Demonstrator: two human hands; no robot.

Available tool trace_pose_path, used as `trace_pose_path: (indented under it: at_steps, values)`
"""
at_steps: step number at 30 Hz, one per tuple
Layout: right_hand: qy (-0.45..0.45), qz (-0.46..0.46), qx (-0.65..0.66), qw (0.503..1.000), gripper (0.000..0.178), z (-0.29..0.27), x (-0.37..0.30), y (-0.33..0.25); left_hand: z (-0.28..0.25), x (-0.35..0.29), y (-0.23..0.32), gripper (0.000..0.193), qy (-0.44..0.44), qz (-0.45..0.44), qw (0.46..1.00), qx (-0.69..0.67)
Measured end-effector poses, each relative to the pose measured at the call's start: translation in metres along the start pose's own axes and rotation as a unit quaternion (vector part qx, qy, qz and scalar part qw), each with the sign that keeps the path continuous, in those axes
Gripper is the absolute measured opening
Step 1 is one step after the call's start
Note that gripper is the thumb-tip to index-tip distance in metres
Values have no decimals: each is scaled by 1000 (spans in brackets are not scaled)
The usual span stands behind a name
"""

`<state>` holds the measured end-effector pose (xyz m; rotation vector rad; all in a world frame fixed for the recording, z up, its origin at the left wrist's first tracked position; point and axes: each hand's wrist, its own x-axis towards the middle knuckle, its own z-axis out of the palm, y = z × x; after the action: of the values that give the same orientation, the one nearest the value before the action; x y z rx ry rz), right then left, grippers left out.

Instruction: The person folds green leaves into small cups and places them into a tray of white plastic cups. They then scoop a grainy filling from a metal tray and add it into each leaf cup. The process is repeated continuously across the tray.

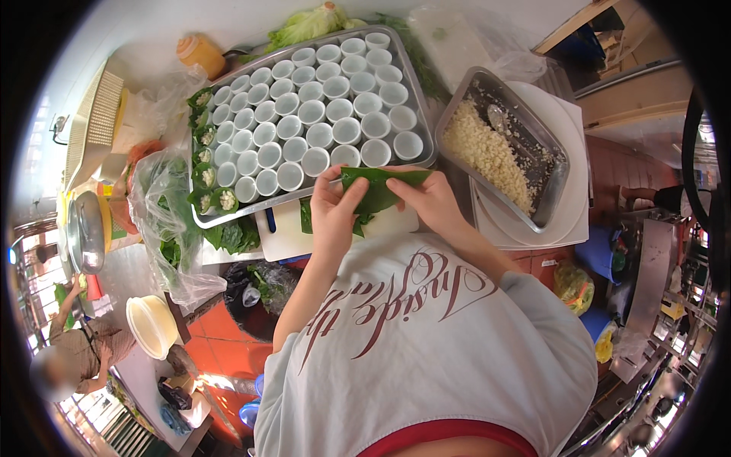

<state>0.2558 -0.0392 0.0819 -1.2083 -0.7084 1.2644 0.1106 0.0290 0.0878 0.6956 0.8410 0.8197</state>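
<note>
A broad green leaf [375, 193] is stretched between my two hands, just in front of the large metal tray [428, 156]. My left hand [335, 204] pinches its left side, and my right hand [431, 204] grips its right side between thumb and fingers. Rows of small white cups [310, 113] fill most of the tray. Along its left edge sit several leaf-wrapped cups [227, 200] with pale filling. Below my hands, more leaves lie on a white cutting board [283, 239], partly hidden by my left hand and shirt.
To the right, a metal pan [563, 164] holds chopped pale food [481, 141] and a spoon [497, 118]. A clear plastic bag of leaves [169, 228] lies left of the tray. Lettuce [308, 27] and an orange-yellow jar [199, 53] stand behind. Another person [91, 346] is at far left.
</note>
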Motion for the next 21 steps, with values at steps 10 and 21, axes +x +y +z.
trace_pose_path:
  at_steps: [10,21]
  values:
    - [-28,-276,-413,867,39,-10,-3,5,-4,-3,-14,20,-5,-15,1000,15]
    - [-31,-80,-348,933,31,-17,-7,-13,10,-6,6,24,-190,200,821,501]
